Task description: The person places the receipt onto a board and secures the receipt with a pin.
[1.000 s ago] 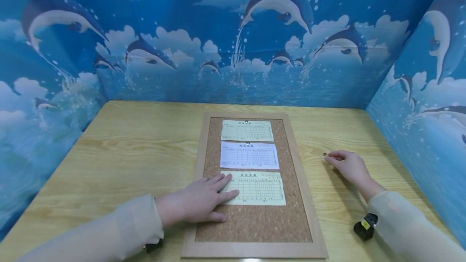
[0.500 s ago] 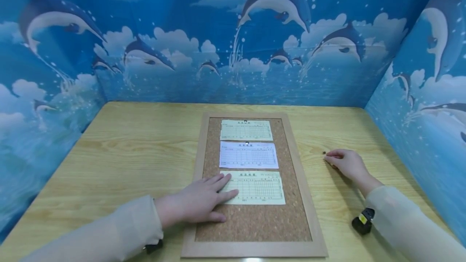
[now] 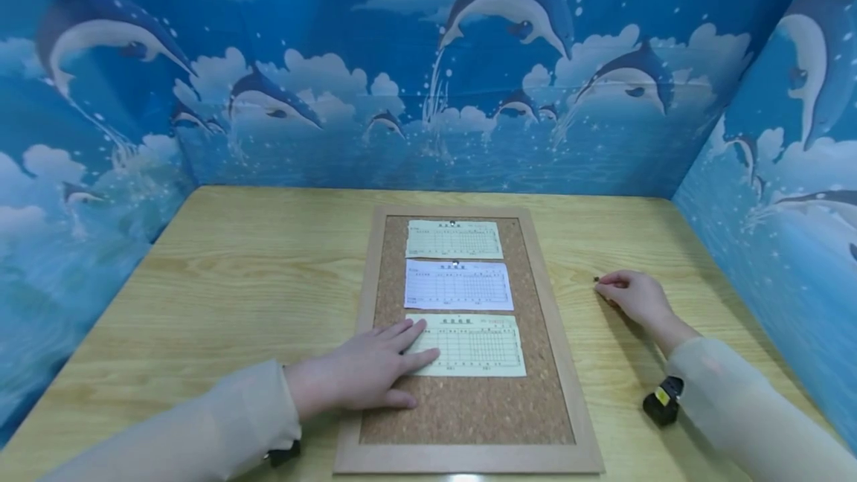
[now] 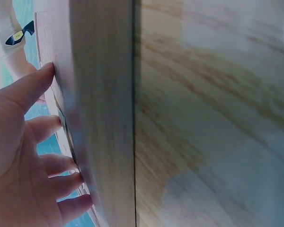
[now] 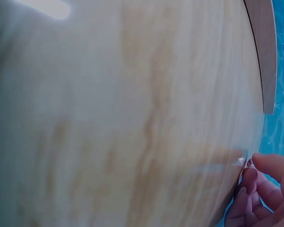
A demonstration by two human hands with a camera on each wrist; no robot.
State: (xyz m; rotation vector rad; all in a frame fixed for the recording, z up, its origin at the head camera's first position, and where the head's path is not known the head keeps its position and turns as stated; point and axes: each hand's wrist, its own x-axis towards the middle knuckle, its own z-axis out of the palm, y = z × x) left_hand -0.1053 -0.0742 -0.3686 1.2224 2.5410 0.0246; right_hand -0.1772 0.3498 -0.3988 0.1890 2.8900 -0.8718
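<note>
My left hand (image 3: 368,369) lies with spread fingers on the left part of the lowest pale green printed slip (image 3: 478,352), on a wood-framed cork board (image 3: 469,415). Its fingertips also show along the board's edge in the left wrist view. My right hand (image 3: 636,300) is at the table right of the board, thumb and index finger pinching a small dark, shiny thumbtack (image 3: 596,279). In the right wrist view the thumbtack (image 5: 249,163) is mostly hidden between the fingertips. A lilac slip (image 3: 458,287) and a second green slip (image 3: 455,240) lie higher on the board.
Shiny pins (image 3: 455,264) sit at the top edges of the two upper slips. The wood-grain table (image 3: 268,266) extends on both sides of the board. A blue dolphin-print curtain (image 3: 348,80) encloses the back and sides.
My right fingers have shifted slightly and closed in on the thumbtack, which showed just beyond the fingertips before. My left hand stays in place on the lowest slip.
</note>
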